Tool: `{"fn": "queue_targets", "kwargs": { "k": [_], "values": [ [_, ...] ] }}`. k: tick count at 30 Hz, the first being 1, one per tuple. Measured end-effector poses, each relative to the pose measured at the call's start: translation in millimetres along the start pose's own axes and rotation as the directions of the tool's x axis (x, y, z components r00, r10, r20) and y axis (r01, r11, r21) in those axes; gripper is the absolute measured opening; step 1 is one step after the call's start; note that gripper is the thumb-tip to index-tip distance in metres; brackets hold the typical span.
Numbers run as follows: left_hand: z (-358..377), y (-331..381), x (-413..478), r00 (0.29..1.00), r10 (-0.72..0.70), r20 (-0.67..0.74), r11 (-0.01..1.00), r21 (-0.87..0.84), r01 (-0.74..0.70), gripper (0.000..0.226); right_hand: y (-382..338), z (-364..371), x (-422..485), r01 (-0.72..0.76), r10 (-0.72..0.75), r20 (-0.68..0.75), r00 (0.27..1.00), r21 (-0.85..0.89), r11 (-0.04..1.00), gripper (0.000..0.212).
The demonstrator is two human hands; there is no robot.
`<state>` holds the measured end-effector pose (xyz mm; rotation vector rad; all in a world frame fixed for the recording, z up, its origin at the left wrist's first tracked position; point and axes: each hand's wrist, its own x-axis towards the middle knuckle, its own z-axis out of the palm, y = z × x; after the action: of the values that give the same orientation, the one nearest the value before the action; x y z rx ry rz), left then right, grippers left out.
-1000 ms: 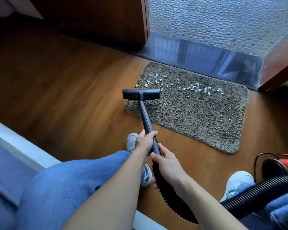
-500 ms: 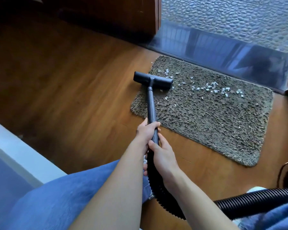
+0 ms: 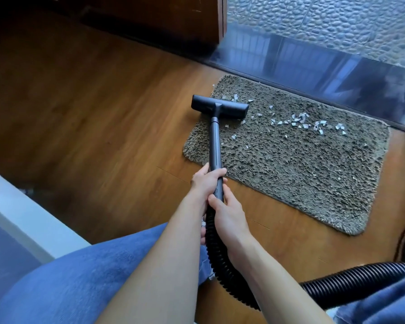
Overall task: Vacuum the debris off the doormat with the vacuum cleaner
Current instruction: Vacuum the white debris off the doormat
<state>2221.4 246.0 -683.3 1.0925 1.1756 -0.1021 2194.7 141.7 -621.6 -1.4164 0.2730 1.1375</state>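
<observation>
A shaggy grey-brown doormat [image 3: 302, 169] lies on the wooden floor in front of the door sill. White debris bits [image 3: 299, 120] are scattered along its far half, with a few by the left corner. The black vacuum nozzle [image 3: 219, 109] rests on the mat's far left part, over the left end of the debris. My left hand [image 3: 206, 181] grips the black wand [image 3: 214, 146] higher up. My right hand [image 3: 227, 211] grips it just below, where the ribbed hose [image 3: 220, 265] begins.
The hose curves off to the right lower edge [image 3: 360, 279]. A dark glossy door sill [image 3: 313, 66] and pebbled ground lie beyond the mat, a dark wooden door [image 3: 150, 17] at far left. A white ledge [image 3: 21, 213] is at my left; my jeans-clad knees fill the bottom.
The nozzle has moved forward from the mat's near left edge up into the left cluster of debris. Fewer white bits show there now. Both hands kept their grip.
</observation>
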Motion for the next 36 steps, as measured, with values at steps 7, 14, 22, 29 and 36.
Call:
{"fn": "queue_targets", "kwargs": {
  "k": [7,14,22,29,36],
  "values": [
    [10,-24,-44,0.993,-0.07,0.097,0.997,-0.01,0.071,0.038,27,-25,-47,-0.076,0.075,-0.037,0.997,-0.035,0.996,0.06],
    [20,-64,-69,0.996,-0.069,0.051,0.996,0.065,0.065,0.077,51,-48,-96,-0.089,0.085,-0.05,0.995,-0.077,0.993,0.057],
    [33,-95,-77,0.994,-0.096,0.059,0.987,0.133,0.088,0.059,78,-64,-141,-0.145,0.138,-0.052,0.989,-0.159,0.977,0.064],
    [38,-100,-63,0.995,-0.08,0.052,0.99,0.12,0.073,0.088,74,-66,-131,-0.111,0.056,-0.186,0.981,-0.3,0.948,0.071],
    [40,-83,-48,0.996,-0.055,0.074,0.998,0.038,0.052,0.082,63,-67,-103,-0.081,0.064,-0.09,0.994,-0.195,0.978,0.051]
  ]
}}
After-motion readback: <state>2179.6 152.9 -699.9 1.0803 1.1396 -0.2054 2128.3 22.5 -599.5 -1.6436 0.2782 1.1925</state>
